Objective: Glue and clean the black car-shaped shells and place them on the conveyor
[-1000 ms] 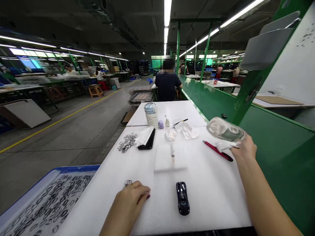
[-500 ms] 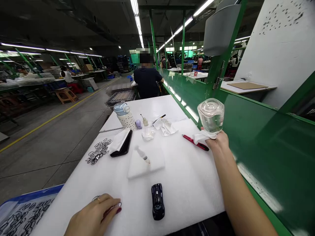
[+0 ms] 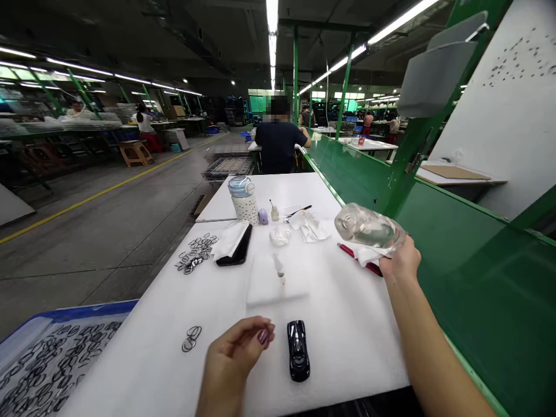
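My right hand [image 3: 402,262] is shut on a clear glass bottle [image 3: 369,227], which lies tilted nearly on its side, with a white tissue [image 3: 367,253] wrapped under it. Just below that hand lies a red pen [image 3: 360,260]. My left hand [image 3: 234,359] hangs low over the white foam table top [image 3: 143,359], fingers curled, with nothing visible in them. To its right stands a black toy car [image 3: 297,359]. To its left lies a small tangle of dark rings [image 3: 191,339], apart from the hand.
A blue-rimmed tray of dark rings [image 3: 65,365] sits at lower left. A ring pile [image 3: 194,253], phone [image 3: 234,246], syringe on a foam pad [image 3: 278,284] and dotted flask [image 3: 243,200] occupy the table. A green partition [image 3: 347,185] runs along the right; a seated person [image 3: 278,145] sits beyond.
My right hand has tipped the bottle from upright onto its side. My left hand has lifted off the small rings, which now lie uncovered. The view has shifted slightly.
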`<state>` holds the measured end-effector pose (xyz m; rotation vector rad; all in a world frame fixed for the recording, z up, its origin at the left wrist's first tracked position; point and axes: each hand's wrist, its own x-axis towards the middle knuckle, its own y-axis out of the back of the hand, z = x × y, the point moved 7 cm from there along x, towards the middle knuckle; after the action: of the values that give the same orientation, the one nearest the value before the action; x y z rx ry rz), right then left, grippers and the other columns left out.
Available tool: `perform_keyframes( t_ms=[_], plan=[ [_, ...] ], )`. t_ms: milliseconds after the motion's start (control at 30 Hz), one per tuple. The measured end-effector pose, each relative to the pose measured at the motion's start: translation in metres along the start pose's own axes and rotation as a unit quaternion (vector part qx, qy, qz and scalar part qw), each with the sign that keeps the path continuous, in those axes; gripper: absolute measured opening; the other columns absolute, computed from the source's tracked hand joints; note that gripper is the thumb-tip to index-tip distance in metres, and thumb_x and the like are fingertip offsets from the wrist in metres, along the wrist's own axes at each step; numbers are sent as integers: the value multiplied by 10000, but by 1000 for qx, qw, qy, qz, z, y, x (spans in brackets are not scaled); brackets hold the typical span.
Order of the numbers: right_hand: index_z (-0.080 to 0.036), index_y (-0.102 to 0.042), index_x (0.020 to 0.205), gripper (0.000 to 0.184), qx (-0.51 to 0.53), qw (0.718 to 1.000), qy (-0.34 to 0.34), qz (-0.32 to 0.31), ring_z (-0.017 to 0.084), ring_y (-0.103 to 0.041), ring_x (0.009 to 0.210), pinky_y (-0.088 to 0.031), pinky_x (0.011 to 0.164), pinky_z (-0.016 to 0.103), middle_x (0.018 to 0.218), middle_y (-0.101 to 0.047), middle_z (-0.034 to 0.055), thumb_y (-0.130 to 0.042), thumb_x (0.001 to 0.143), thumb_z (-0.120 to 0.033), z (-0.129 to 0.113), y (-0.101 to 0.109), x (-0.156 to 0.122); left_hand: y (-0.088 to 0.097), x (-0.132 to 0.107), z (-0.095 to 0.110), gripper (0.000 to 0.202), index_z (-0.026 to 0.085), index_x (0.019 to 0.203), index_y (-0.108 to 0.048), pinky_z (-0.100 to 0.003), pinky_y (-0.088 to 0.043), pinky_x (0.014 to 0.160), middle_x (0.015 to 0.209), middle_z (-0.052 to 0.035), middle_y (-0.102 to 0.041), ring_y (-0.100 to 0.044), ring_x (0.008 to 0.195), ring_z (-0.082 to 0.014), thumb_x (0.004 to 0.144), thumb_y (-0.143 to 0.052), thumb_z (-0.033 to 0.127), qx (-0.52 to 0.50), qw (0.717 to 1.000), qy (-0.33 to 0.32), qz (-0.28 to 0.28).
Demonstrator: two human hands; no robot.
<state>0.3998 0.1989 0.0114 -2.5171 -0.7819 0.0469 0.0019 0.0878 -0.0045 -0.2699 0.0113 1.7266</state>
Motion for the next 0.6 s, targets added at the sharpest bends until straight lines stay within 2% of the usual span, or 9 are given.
perform_keyframes(
  t_ms=[67, 167, 267, 333, 400, 500, 567, 600],
  plan=[
    [-178, -516, 909, 158, -45, 997, 60, 18, 194, -627, 730, -580, 668, 393, 824, -576, 44, -432, 848, -298, -17, 0, -11, -24, -4, -6, 289, 183, 790, -760, -250, -555, 738, 800, -50, -712, -650, 770, -170, 608, -859, 386, -124, 991, 30, -44],
    [-157, -506, 1099, 321, -131, 975, 178, 20, 233, -636, 850, -548, 807, 464, 932, -591, 78, -426, 896, -392, -48, -7, -31, -36, -8, -9, 242, 166, 792, -764, -248, -530, 747, 790, -54, -696, -620, 757, -151, 637, -851, 330, -194, 977, 54, -71],
    [-131, -495, 1237, 497, -233, 925, 298, -22, 319, -583, 1035, -440, 949, 561, 1084, -591, 149, -487, 886, -483, -71, -29, -55, -39, -11, -8, 192, 142, 765, -764, -244, -491, 720, 751, -62, -686, -584, 720, -139, 667, -829, 293, -193, 972, 57, -120],
    [-117, -519, 1234, 527, -291, 884, 357, -85, 359, -528, 1131, -390, 993, 569, 1164, -570, 191, -490, 877, -503, -77, -53, -72, -41, -13, -8, 165, 136, 766, -764, -245, -471, 709, 735, -60, -679, -569, 704, -133, 696, -808, 279, -191, 968, 54, -156],
    [-116, -531, 1219, 515, -332, 843, 390, -162, 363, -512, 1160, -401, 986, 543, 1196, -560, 208, -472, 877, -496, -77, -81, -90, -41, -14, -10, 153, 139, 787, -767, -247, -463, 714, 740, -58, -683, -568, 709, -133, 711, -796, 268, -196, 965, 55, -168],
    [-108, -519, 1235, 499, -379, 793, 398, -265, 371, -519, 1152, -436, 920, 526, 1232, -551, 229, -454, 879, -452, -74, -118, -115, -42, -14, -13, 145, 139, 803, -767, -247, -457, 713, 757, -62, -694, -575, 719, -134, 721, -789, 257, -206, 962, 57, -169],
    [-121, -525, 1224, 472, -396, 777, 380, -308, 381, -516, 1155, -439, 888, 523, 1265, -541, 231, -469, 869, -427, -74, -136, -125, -44, -14, -14, 149, 140, 812, -767, -243, -452, 698, 756, -61, -696, -578, 714, -133, 725, -788, 259, -214, 960, 55, -173],
    [-136, -537, 1200, 450, -397, 779, 366, -319, 380, -526, 1138, -439, 877, 519, 1259, -552, 221, -491, 857, -423, -74, -142, -127, -44, -14, -14, 152, 141, 815, -767, -241, -450, 692, 758, -60, -697, -579, 711, -132, 728, -788, 264, -217, 959, 52, -173]
  ],
)
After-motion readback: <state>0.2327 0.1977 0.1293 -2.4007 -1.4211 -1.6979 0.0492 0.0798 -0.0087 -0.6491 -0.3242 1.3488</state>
